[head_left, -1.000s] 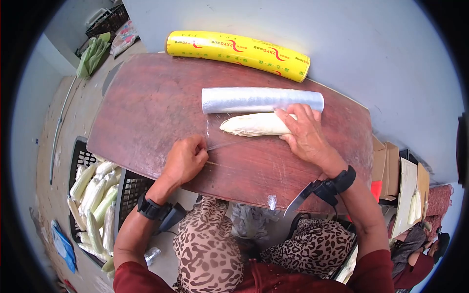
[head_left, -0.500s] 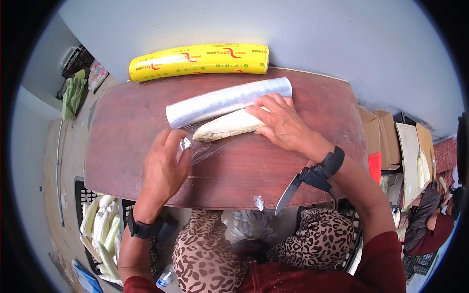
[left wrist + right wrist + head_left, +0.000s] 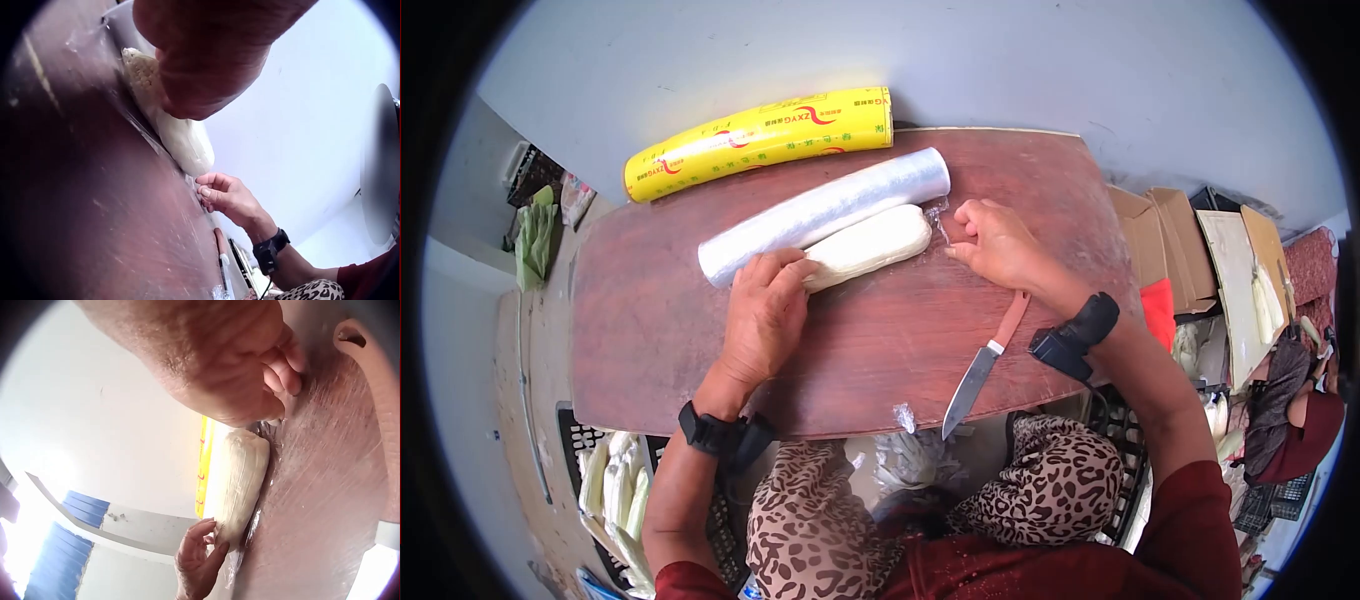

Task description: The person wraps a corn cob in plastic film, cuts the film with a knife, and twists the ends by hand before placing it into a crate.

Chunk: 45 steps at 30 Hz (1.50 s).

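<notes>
On the table, an ear of corn (image 3: 868, 246) in pale husk lies along the near side of a clear cling film roll (image 3: 825, 212). My left hand (image 3: 764, 315) grips its left end, thumb and fingers around it. Kernels show at that tip in the left wrist view, where the ear of corn (image 3: 184, 140) is partly covered by my palm. Just off the ear's right end, my right hand (image 3: 1003, 248) pinches a gathered edge of cling film (image 3: 938, 218). The right wrist view has film (image 3: 253, 531) under the ear of corn (image 3: 240, 487).
A knife (image 3: 973, 383) lies on the table (image 3: 870, 350), blade toward the front edge, beside a crumpled film scrap (image 3: 905, 416). Behind stands a yellow printed roll (image 3: 760, 140) against the wall. A crate at lower left holds wrapped corn (image 3: 615, 490); cardboard boxes (image 3: 1180, 250) stand at right.
My left hand has gone from the film to the ear's left end. My right hand has let go of the ear and taken the film at its right end. The knife now shows fully.
</notes>
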### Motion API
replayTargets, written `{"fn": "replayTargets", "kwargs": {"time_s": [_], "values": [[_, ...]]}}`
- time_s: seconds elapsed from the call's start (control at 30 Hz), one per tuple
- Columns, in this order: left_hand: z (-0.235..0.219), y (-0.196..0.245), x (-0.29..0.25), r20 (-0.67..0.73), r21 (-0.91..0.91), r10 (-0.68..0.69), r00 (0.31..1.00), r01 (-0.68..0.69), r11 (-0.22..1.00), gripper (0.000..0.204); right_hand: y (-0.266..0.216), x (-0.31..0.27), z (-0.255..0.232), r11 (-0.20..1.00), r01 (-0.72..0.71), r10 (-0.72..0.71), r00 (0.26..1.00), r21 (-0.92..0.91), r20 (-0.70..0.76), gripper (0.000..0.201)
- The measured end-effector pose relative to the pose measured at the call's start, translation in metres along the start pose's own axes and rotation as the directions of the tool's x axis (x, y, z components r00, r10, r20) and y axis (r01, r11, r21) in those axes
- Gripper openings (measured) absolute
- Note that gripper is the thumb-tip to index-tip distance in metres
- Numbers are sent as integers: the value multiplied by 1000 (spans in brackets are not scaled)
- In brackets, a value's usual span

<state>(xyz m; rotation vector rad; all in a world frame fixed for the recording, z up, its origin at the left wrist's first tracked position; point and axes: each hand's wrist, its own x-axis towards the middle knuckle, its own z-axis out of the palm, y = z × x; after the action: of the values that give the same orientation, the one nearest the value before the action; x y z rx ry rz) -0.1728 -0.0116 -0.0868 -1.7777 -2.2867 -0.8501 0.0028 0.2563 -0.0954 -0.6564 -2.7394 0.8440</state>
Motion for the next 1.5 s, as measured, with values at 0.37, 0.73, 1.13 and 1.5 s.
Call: {"fn": "replayTargets", "kwargs": {"time_s": [0.37, 0.73, 1.13, 1.5], "values": [[3, 7, -5, -3, 55, -21, 1000, 21, 998, 39, -9, 11, 18, 995, -72, 75, 997, -67, 34, 10], [-2, 14, -13, 57, 63, -4, 998, 0, 998, 51, -6, -8, -7, 792, -473, 301, 853, 387, 426, 11], [6, 8, -12, 49, 160, 66, 997, -73, 984, 62, -10, -29, -19, 756, -496, 244, 819, 427, 520, 11], [6, 2, -12, 73, 235, 124, 990, -138, 962, 57, -7, -36, -19, 724, -512, 272, 828, 463, 490, 13]]}}
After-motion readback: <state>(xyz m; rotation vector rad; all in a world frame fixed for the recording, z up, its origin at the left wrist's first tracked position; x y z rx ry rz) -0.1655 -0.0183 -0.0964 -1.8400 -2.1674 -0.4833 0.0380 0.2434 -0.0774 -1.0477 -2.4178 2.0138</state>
